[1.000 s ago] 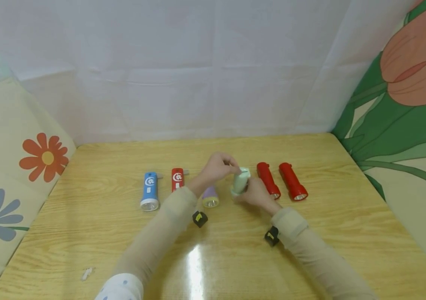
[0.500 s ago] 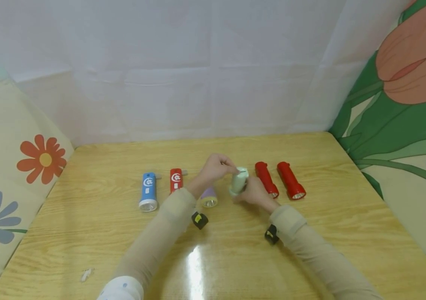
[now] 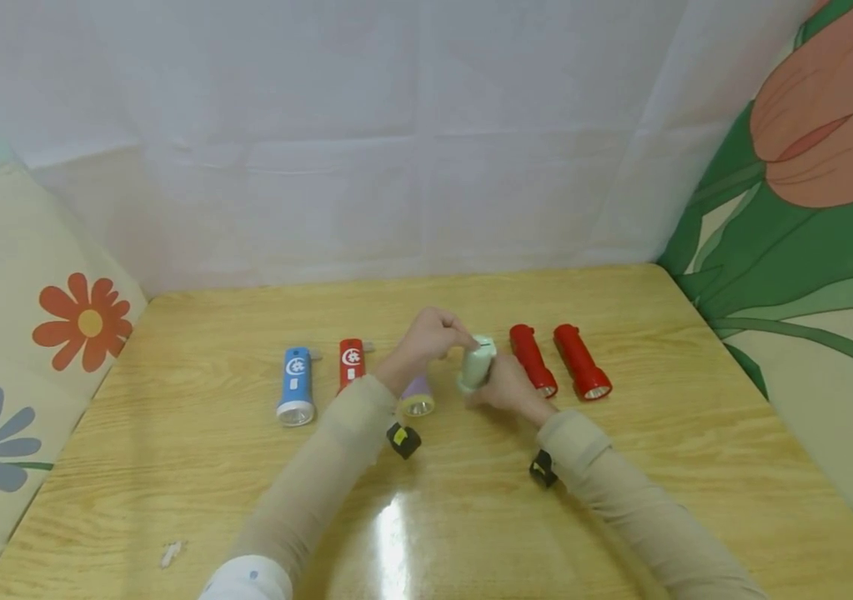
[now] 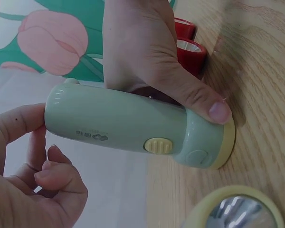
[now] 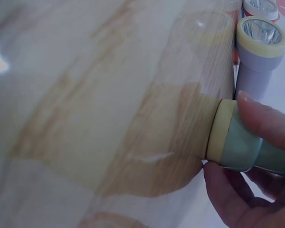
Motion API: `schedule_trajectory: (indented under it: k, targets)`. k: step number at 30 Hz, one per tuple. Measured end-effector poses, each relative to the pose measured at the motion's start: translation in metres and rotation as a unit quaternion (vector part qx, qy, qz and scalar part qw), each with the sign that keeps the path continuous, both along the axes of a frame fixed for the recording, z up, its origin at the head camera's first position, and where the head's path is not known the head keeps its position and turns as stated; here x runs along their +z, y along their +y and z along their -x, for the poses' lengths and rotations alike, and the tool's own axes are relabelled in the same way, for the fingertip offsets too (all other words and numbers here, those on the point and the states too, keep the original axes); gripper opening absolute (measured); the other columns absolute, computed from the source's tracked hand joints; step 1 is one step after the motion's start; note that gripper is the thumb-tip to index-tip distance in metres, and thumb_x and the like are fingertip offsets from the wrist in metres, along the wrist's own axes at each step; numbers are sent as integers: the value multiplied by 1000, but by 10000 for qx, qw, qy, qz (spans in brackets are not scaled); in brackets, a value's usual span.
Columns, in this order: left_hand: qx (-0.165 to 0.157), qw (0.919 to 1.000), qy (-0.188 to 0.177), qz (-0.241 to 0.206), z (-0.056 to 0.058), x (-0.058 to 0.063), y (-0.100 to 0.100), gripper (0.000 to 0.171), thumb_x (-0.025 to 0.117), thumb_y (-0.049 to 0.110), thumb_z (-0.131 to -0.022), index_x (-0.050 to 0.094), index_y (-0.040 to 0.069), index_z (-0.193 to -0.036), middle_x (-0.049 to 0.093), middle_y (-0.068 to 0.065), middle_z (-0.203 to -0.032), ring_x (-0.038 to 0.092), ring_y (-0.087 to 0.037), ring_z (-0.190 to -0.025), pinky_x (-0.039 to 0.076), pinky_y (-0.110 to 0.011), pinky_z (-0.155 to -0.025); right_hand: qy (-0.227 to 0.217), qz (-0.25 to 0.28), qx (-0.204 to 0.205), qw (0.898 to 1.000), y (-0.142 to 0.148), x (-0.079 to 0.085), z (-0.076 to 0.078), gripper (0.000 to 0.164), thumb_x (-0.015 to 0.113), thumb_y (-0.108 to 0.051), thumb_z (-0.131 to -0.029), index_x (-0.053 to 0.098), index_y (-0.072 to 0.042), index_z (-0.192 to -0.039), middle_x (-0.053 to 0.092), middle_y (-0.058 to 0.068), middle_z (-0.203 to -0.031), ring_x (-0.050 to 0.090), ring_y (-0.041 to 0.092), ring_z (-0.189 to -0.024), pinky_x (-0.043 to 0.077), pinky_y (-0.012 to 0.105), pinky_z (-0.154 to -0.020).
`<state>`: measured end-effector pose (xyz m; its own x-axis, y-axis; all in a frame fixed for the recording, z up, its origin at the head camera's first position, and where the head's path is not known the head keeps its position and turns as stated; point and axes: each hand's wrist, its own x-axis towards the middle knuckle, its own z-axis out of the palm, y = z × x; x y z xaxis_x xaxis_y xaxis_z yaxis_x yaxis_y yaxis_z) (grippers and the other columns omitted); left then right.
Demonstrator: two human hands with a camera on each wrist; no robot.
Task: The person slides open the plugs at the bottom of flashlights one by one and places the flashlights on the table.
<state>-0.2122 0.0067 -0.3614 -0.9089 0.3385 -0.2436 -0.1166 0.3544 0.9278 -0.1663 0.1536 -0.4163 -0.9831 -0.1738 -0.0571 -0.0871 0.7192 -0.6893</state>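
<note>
A pale green flashlight (image 4: 116,118) with a cream head rim stands lens-down on the table, tilted a little. My right hand (image 3: 504,383) grips it low near the head, the thumb lying across the collar in the left wrist view and the fingers around the rim in the right wrist view. At its upper tail end, my left hand (image 3: 429,342) pinches the edge with thumb and a fingertip, the other fingers curled below. What lies between those tips is hidden. A purple flashlight (image 3: 418,398) with a yellow rim lies beside it, partly covered by my left hand.
Left on the table (image 3: 171,467) lie a blue flashlight (image 3: 296,386) and a red flashlight (image 3: 351,360) with white print, the latter partly behind my left arm. Two plain red flashlights (image 3: 534,360) lie to the right. A white sheet hangs behind the table.
Both hands keep their hold on the green flashlight, with barely any movement. The whole head view has shifted slightly.
</note>
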Motion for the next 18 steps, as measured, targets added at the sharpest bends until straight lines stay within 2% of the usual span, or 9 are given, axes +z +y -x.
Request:
schedule_trajectory:
  k: [6, 11, 18]
  targets:
    - [13, 9998, 73, 184, 0, 1, 1, 12, 74, 9, -69, 66, 6, -75, 62, -2, -93, 53, -19, -91, 47, -37, -77, 37, 6, 49, 10000, -1, -1, 0, 67, 84, -9, -59, 50, 7, -114, 59, 20, -104, 56, 33, -96, 43, 45, -87]
    - [79, 9997, 3, 230, -1, 4, 1, 12, 75, 9, -68, 66, 6, -75, 62, -2, -92, 54, -19, -90, 47, -38, -78, 92, -10, 46, 9999, -1, 0, 0, 67, 84, -8, -58, 50, 7, -115, 59, 20, -104, 55, 32, -96, 43, 45, -88]
    - [129, 9995, -40, 293, 0, 3, 3, 14, 77, 10, -66, 65, 6, -73, 62, -2, -89, 51, -17, -83, 43, -27, -64, 144, -65, 43, 9999, -2, 0, -1, 65, 83, -8, -59, 51, 7, -113, 60, 19, -102, 56, 31, -94, 44, 44, -86]
